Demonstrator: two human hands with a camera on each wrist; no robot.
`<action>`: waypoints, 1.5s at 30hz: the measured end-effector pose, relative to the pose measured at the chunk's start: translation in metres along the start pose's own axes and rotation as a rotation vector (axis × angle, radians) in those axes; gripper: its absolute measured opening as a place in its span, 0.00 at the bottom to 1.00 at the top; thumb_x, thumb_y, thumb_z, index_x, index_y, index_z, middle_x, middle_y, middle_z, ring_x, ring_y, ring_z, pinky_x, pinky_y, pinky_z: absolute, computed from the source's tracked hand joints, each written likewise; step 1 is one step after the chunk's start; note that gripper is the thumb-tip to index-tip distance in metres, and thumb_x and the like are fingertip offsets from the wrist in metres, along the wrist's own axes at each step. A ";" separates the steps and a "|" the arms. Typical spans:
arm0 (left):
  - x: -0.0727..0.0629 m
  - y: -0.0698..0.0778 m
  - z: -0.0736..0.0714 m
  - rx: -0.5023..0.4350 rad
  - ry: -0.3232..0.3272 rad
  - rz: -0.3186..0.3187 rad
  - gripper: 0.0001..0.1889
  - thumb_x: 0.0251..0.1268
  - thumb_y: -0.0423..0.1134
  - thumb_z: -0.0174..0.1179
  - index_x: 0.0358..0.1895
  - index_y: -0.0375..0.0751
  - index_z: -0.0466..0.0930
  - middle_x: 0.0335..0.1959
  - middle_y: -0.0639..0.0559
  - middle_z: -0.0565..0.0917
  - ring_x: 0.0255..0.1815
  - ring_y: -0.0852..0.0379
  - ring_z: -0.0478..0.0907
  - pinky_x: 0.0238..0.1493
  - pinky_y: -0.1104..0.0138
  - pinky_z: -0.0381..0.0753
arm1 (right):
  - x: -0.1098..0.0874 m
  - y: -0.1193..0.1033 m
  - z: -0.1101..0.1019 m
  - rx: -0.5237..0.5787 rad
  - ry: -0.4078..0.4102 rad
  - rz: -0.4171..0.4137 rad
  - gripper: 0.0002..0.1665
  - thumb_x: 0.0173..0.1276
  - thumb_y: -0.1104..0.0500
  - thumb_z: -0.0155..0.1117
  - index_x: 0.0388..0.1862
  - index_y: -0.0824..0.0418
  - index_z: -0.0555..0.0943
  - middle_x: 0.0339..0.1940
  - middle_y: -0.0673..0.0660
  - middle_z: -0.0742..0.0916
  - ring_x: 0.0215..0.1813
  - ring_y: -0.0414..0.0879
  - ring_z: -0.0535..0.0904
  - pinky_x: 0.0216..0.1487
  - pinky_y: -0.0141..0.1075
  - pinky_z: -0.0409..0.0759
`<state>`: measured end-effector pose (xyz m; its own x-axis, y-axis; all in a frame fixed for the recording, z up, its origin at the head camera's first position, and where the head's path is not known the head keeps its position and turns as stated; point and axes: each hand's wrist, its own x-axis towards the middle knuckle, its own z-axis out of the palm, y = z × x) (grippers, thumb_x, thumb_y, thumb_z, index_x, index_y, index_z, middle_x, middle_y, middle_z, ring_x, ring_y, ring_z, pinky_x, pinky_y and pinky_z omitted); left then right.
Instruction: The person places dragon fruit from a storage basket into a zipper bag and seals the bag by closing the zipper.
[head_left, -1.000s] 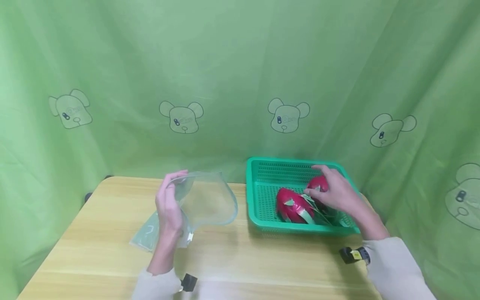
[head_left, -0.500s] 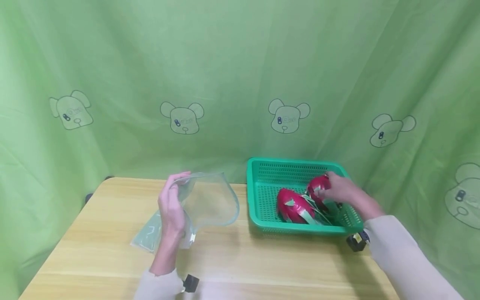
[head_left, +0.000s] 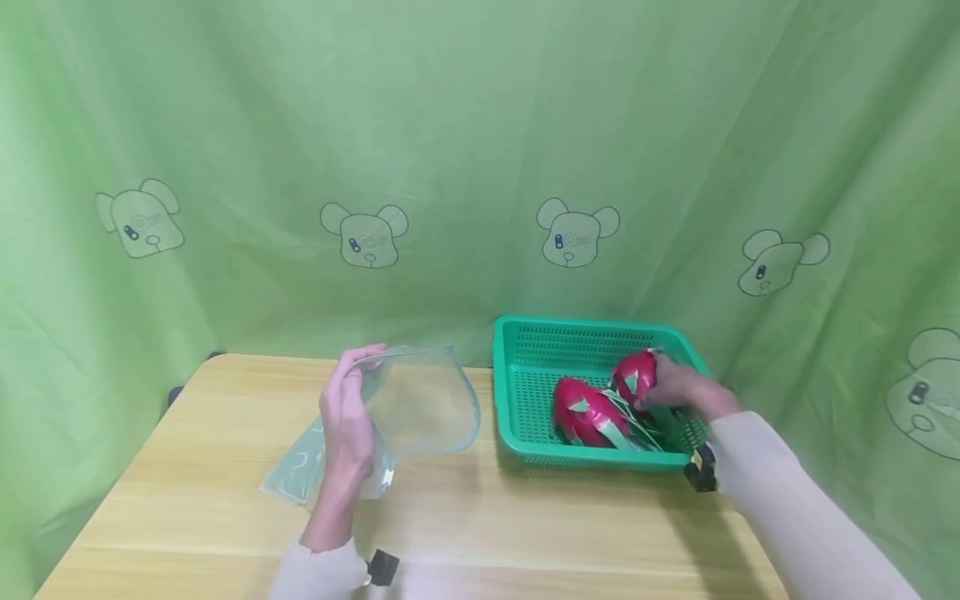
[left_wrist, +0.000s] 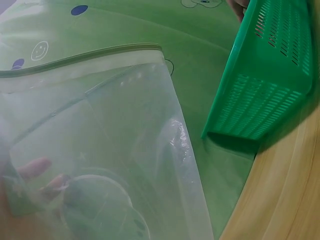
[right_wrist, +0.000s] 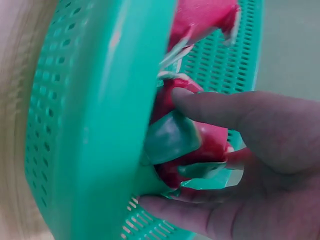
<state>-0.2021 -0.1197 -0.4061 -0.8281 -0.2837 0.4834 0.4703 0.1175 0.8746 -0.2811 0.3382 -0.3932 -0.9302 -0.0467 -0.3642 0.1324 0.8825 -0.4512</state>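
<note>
Inside the green basket [head_left: 577,342], the right-hand dragon fruit [head_left: 631,372] is being gripped by the right hand [head_left: 677,386], the thumb being pressed on one side and the fingers being curled round the other. The hold is probably being served best by fingers set low round the firm red body, since the loose green scales [right_wrist: 172,137] are likely to be bending or slipping if pinched alone; if a lift is being made, a level, unhurried one is being called for. Just left of the right hand, the other dragon fruit [head_left: 588,410] is lying in the same basket, and leafy ends are being crowded between the two, so a snag is being risked there; whether the fruits are touching cannot be told. On the person's side of the hand, the basket's near wall is standing close and is being counted as an obstacle for wrist and sleeve. Well to the left, a clear zip bag [head_left: 427,404] is being held by the left hand [head_left: 347,417], fingers being bent against the film, its mouth being spread to that hand's right. Beneath both hands, the tabletop [head_left: 487,533] is being shown; beyond them, a green curtain [head_left: 480,150] is hanging.
</note>
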 end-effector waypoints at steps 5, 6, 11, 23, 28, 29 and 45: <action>0.000 0.002 0.000 0.001 0.000 0.001 0.22 0.77 0.33 0.34 0.55 0.33 0.81 0.55 0.45 0.84 0.59 0.52 0.78 0.66 0.52 0.71 | 0.006 0.006 0.003 0.067 0.005 0.063 0.70 0.58 0.55 0.80 0.78 0.77 0.39 0.67 0.84 0.64 0.66 0.79 0.64 0.60 0.67 0.76; 0.000 0.003 0.000 0.000 -0.003 -0.001 0.22 0.78 0.34 0.34 0.55 0.33 0.81 0.56 0.45 0.84 0.59 0.52 0.78 0.66 0.52 0.70 | 0.007 0.008 0.004 0.091 0.006 0.076 0.72 0.58 0.54 0.81 0.79 0.75 0.37 0.67 0.84 0.63 0.66 0.80 0.64 0.60 0.67 0.76; 0.000 0.003 0.001 0.010 -0.014 -0.005 0.22 0.78 0.34 0.35 0.56 0.33 0.81 0.56 0.44 0.84 0.60 0.49 0.78 0.68 0.50 0.70 | 0.005 0.010 0.008 0.205 -0.005 0.089 0.75 0.58 0.56 0.80 0.81 0.71 0.31 0.68 0.84 0.60 0.67 0.80 0.61 0.59 0.66 0.77; -0.001 0.001 0.001 0.015 -0.023 -0.029 0.22 0.79 0.35 0.35 0.57 0.35 0.81 0.57 0.43 0.84 0.61 0.49 0.78 0.68 0.52 0.70 | -0.008 0.020 0.008 0.217 0.024 0.064 0.54 0.66 0.51 0.70 0.69 0.81 0.48 0.58 0.79 0.68 0.56 0.71 0.71 0.51 0.63 0.83; -0.001 0.003 0.001 0.010 -0.027 -0.031 0.22 0.79 0.36 0.35 0.57 0.36 0.80 0.57 0.45 0.84 0.61 0.51 0.78 0.68 0.52 0.71 | -0.008 0.025 0.004 0.265 0.040 0.063 0.40 0.76 0.46 0.60 0.61 0.80 0.60 0.48 0.71 0.75 0.45 0.59 0.76 0.46 0.51 0.85; -0.001 0.003 0.001 0.011 -0.029 -0.032 0.22 0.78 0.36 0.35 0.57 0.36 0.80 0.57 0.45 0.84 0.61 0.51 0.78 0.68 0.52 0.71 | -0.008 0.025 0.002 0.269 0.045 0.058 0.39 0.77 0.46 0.58 0.61 0.82 0.61 0.47 0.72 0.75 0.45 0.59 0.76 0.47 0.50 0.84; -0.001 0.003 0.003 0.015 -0.040 -0.049 0.22 0.79 0.36 0.36 0.57 0.36 0.81 0.57 0.43 0.84 0.62 0.47 0.78 0.69 0.48 0.69 | -0.019 0.024 -0.002 0.430 -0.059 0.099 0.58 0.80 0.40 0.50 0.78 0.76 0.29 0.74 0.85 0.50 0.71 0.79 0.58 0.58 0.55 0.82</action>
<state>-0.2007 -0.1160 -0.4036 -0.8619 -0.2508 0.4407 0.4245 0.1186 0.8976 -0.2612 0.3609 -0.3960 -0.8863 -0.0099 -0.4630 0.3615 0.6101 -0.7050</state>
